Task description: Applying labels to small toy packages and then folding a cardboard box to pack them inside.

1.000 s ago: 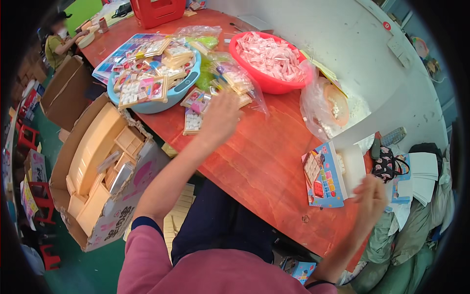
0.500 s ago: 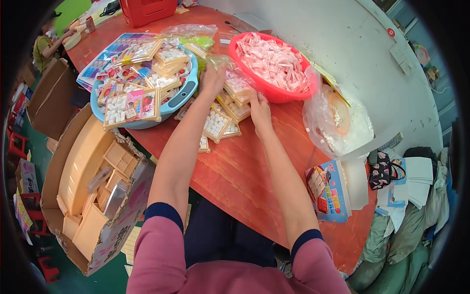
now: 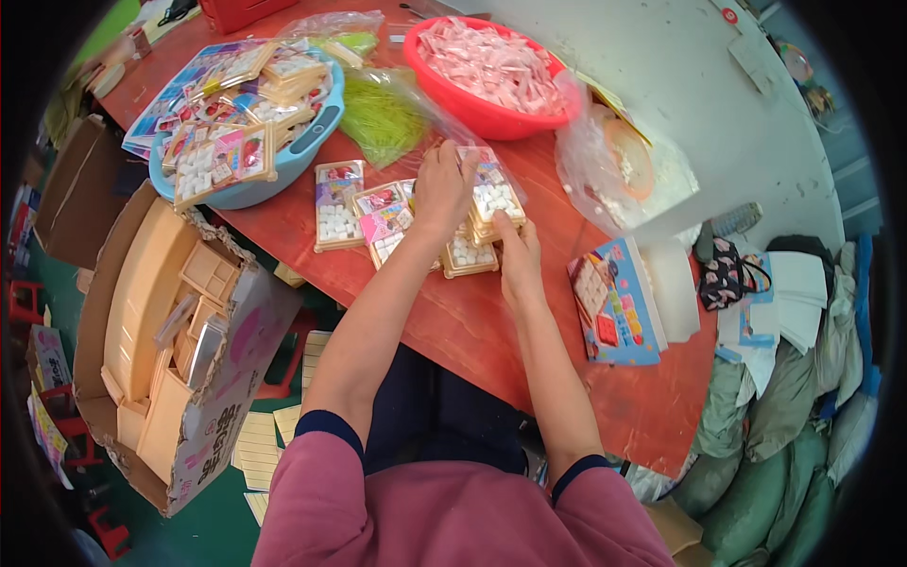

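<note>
Thumb on top, my right grip (image 3: 520,260) is grasping the near right edge of a flat beige-trayed pack of white pieces with a colourful printed label (image 3: 496,197), uppermost in a small stack. Below it, the near end of a matching lower pack (image 3: 470,255) shows. My left grip (image 3: 444,194) lies over the left side of the stack with fingers bent; whether they clasp anything, I cannot tell.

Half a second ago both grips and this stack were farther off, close by the clear plastic bag with bright green filling (image 3: 378,118). They have come nearer and to the right, and the green shows more fully. I judge that this leaves the stack handier for two-handed work.

Left of the stack, a pink-labelled pack (image 3: 383,222) and a purple-labelled pack (image 3: 338,203) rest on the red wooden surface (image 3: 453,317). Far left, a blue plastic basin (image 3: 236,196) is heaped with more such packs. On the far side, a red round plastic bowl (image 3: 510,121) holds pink-and-white wrapped strips. To the right sits a blue printed cardboard box (image 3: 619,302); on the left, below the surface, a brown cardboard carton (image 3: 236,340) carries beige plastic trays (image 3: 170,312).
</note>
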### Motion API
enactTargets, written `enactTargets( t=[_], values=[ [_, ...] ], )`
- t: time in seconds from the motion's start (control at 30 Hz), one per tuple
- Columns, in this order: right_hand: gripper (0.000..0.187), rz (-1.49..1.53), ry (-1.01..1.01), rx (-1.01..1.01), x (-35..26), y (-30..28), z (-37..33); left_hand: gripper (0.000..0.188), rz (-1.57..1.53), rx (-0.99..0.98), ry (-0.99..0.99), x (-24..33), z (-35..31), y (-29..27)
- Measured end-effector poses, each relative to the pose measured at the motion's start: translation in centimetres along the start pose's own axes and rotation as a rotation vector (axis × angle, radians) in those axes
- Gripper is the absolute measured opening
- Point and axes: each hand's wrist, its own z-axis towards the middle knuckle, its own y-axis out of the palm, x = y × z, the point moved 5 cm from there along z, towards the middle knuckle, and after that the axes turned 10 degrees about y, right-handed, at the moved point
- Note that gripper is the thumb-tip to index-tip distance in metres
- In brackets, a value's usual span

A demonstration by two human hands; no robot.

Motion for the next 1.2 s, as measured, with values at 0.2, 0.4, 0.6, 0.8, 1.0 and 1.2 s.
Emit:
enactTargets(
  t=[0.2,0.4,0.6,0.8,1.0,1.2],
  values=[
    [0.034,0.22,0.139,0.054,-0.7,-5.3,-4.4,0.044,-0.095,-0.093,0.054,4.5,-3.6,2.5],
    [0.032,0.347,0.099,0.043,0.0,-7.3,-5.5,0.048,-0.098,-0.244,0.113,5.8,-4.0,3.9],
    [0.03,0.508,0.065,0.035,1.1,-7.1,-4.8,0.036,-0.063,0.035,0.382,8.8,-2.6,-1.0],
    [0.035,0.625,-0.011,-0.016,0.6,-8.7,-4.4,0.038,0.534,-0.179,0.135,8.4,-5.9,-10.1],
    [0.04,0.626,-0.103,0.02,-1.0,-8.5,-5.6,0.062,0.618,-0.478,-0.233,4.7,-10.1,-10.3],
    [0.04,0.666,0.043,-0.017,-1.0,-7.9,-8.3,0.049,0.339,-0.461,-0.424,2.4,-10.4,-9.4]
  ],
)
